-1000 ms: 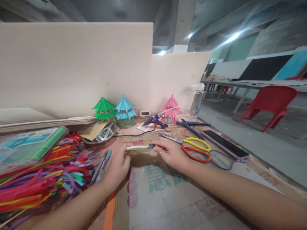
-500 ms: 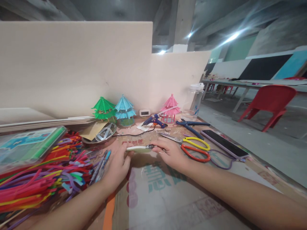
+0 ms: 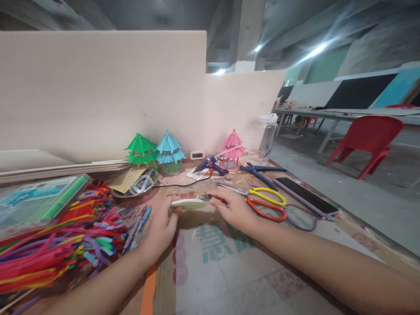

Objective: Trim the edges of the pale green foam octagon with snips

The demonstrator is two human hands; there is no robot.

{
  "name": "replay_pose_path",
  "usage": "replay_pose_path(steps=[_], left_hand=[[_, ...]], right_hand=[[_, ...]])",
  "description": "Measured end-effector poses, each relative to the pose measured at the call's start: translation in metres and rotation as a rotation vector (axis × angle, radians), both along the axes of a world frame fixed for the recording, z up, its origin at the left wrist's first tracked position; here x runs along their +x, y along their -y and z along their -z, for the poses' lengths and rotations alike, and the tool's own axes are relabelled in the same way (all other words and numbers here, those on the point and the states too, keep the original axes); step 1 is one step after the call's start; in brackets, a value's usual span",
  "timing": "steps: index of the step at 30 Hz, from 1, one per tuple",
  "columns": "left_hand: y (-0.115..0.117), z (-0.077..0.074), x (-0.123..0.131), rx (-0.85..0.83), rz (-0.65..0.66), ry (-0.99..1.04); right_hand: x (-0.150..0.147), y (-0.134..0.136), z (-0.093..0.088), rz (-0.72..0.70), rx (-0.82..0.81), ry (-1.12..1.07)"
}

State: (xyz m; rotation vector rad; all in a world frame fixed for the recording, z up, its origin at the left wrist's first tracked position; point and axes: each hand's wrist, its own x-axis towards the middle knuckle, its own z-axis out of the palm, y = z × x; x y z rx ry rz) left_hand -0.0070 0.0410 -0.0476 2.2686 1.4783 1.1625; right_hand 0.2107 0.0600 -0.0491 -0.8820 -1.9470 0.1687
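Observation:
Between the thumb and fingers of my left hand (image 3: 161,229) is a thin, pale green-white disc (image 3: 189,204), held almost edge-on above the table. My right hand (image 3: 235,209) is closed around a small tool with a dark metal tip (image 3: 206,197); its handle is hidden in my fingers. That tip points left, close to the disc's right edge, with a slight gap visible. Just right of my right hand lie large scissors (image 3: 267,210) with one yellow and one red handle loop.
Green (image 3: 141,146), blue (image 3: 169,151) and pink (image 3: 233,146) pavilion models stand by the upright board (image 3: 105,96). A glue gun (image 3: 208,164), blue pliers (image 3: 259,173) and phone (image 3: 305,197) lie ahead and right. Pipe cleaners (image 3: 49,253) and a plastic case (image 3: 42,201) fill the left.
The tool tip in my right hand has come away slightly from the disc's edge and shows more clearly. The disc has shifted slightly left. My left hand stays nearly still.

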Motion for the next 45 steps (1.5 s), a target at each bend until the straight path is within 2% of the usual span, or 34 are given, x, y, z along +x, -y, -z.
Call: replay_pose_path(steps=[17,24,31,36,45], left_hand=[[0.001,0.002,-0.001,-0.006,0.019,-0.042],[0.003,0.0,0.0,-0.028,0.007,-0.037],[-0.003,0.002,-0.002,-0.044,-0.01,0.034],[-0.003,0.003,-0.002,-0.024,0.005,0.038],[0.001,0.0,0.0,0.02,-0.008,-0.035]], right_hand=[[-0.001,0.005,-0.005,-0.041,-0.005,0.079],[-0.002,0.003,-0.002,-0.04,-0.026,0.03],[0.0,-0.007,0.004,-0.029,-0.084,-0.109],[-0.001,-0.005,0.004,-0.024,-0.11,-0.084],[-0.002,0.001,-0.002,-0.019,-0.027,0.01]])
